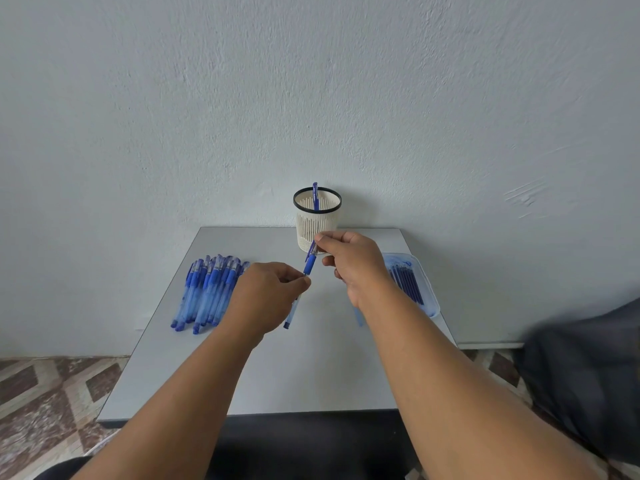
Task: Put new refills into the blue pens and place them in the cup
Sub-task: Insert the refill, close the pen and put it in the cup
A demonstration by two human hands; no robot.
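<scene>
Over the middle of the grey table (277, 375) I hold one blue pen (309, 265) tilted between both hands. My left hand (268, 296) pinches its barrel low down, and the barrel's lower end sticks out below the hand. My right hand (349, 261) pinches the pen's upper end near the cap. Behind them stands a cream slotted cup (317, 220) with a black rim, with one blue pen (314, 195) upright in it. A pile of several blue pens (207, 292) lies at the left. A clear tray (412, 285) with dark blue refills sits at the right.
A pale blue tube (359, 317) lies on the table by my right forearm. The table stands against a light wall. Patterned floor tiles show to the left, and a dark cloth shape (585, 386) is at the right edge.
</scene>
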